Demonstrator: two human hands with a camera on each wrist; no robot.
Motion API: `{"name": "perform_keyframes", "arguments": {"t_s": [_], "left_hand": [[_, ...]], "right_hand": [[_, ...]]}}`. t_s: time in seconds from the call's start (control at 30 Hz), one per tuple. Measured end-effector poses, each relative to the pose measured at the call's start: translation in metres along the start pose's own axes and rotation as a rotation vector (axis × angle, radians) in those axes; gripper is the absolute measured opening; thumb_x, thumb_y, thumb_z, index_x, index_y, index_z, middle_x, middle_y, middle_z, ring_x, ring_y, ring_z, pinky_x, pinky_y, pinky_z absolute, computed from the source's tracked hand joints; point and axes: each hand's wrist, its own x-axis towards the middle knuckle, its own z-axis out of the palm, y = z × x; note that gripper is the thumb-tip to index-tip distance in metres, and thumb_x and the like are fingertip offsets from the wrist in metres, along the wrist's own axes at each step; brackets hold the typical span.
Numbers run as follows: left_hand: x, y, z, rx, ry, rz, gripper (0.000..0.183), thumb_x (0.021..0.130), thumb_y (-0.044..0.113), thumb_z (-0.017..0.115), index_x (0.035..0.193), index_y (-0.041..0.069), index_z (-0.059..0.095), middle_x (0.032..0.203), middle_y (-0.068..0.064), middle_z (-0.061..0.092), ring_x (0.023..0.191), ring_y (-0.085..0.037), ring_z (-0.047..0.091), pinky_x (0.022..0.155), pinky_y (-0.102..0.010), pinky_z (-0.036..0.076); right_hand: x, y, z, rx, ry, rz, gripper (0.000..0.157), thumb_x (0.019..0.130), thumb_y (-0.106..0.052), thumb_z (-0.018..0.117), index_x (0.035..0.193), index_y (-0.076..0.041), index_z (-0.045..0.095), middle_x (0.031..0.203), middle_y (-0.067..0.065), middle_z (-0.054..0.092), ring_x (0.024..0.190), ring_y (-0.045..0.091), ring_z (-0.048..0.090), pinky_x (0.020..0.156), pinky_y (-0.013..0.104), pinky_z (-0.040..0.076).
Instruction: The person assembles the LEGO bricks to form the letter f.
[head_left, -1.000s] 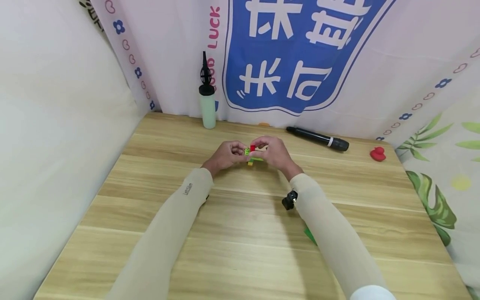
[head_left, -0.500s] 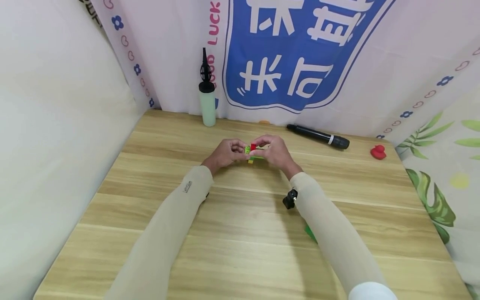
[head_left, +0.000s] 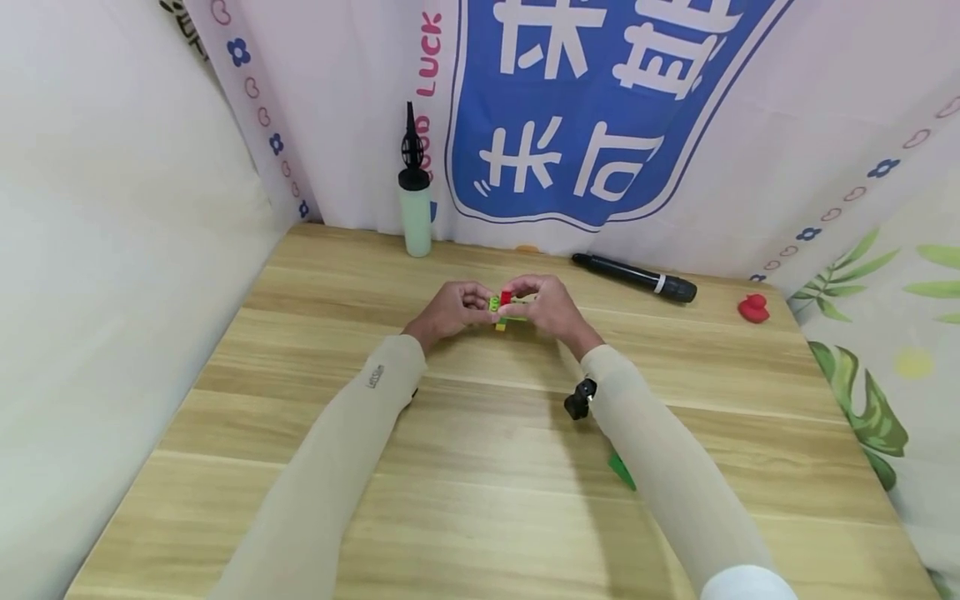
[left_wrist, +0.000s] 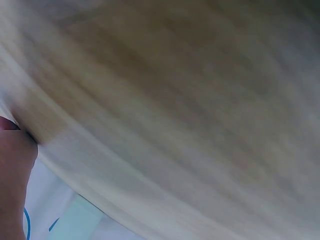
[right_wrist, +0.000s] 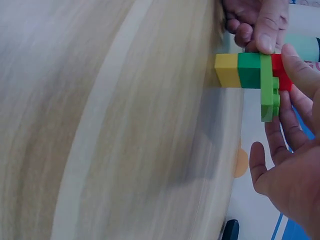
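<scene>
My right hand (head_left: 551, 304) pinches a red toy brick (right_wrist: 283, 75) between thumb and fingers. The red brick sits on a long light green brick (right_wrist: 266, 100), whose studs show beside it. Below that, a dark green brick (right_wrist: 249, 70) and a yellow brick (right_wrist: 227, 70) complete the upright stack. My left hand (head_left: 453, 307) grips the other end of the light green brick, its thumb pressed close to the red one. Both hands meet over the far middle of the wooden table (head_left: 480, 450). In the left wrist view only part of a hand (left_wrist: 15, 175) shows.
A pale green hand pump (head_left: 417, 217) stands at the back edge. To the right lie a black cylindrical tool (head_left: 633, 277) and a red rubber duck (head_left: 753, 308). A green piece (head_left: 621, 472) is partly hidden by my right forearm. Printed cloth (head_left: 337, 108) hangs behind.
</scene>
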Motion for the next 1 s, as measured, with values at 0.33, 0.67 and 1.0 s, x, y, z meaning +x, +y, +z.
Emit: {"name": "perform_keyframes", "arguments": {"t_s": [0.33,0.67,1.0], "left_hand": [[0.006,0.001,0.006,-0.027,-0.022,0.021,0.031,0.093,0.006,0.083,0.120,-0.004,0.072,0.096,-0.001,0.073,0.086,-0.008,0.066,0.073,-0.017,0.055],[0.005,0.001,0.002,0.011,-0.003,-0.023,0.036,0.093,0.011,0.084,0.125,-0.001,0.071,0.104,-0.005,0.070,0.094,-0.013,0.062,0.075,-0.015,0.053],[0.003,-0.001,-0.001,0.019,-0.010,-0.042,0.038,0.093,0.013,0.084,0.126,0.000,0.069,0.105,-0.005,0.069,0.095,-0.013,0.061,0.074,-0.016,0.053]], "right_hand": [[-0.007,-0.001,-0.009,-0.024,-0.015,-0.010,0.038,0.091,-0.020,0.089,0.124,-0.005,0.076,0.124,0.015,0.077,0.121,0.032,0.068,0.105,0.048,0.055],[-0.031,0.005,-0.036,-0.198,-0.002,-0.050,0.033,0.100,-0.018,0.076,0.127,0.000,0.071,0.131,0.019,0.072,0.125,0.036,0.065,0.108,0.054,0.055],[-0.135,0.021,-0.107,-0.432,-0.337,0.003,0.032,0.104,-0.019,0.072,0.126,0.003,0.068,0.115,0.015,0.074,0.108,0.028,0.070,0.097,0.051,0.059]]}}
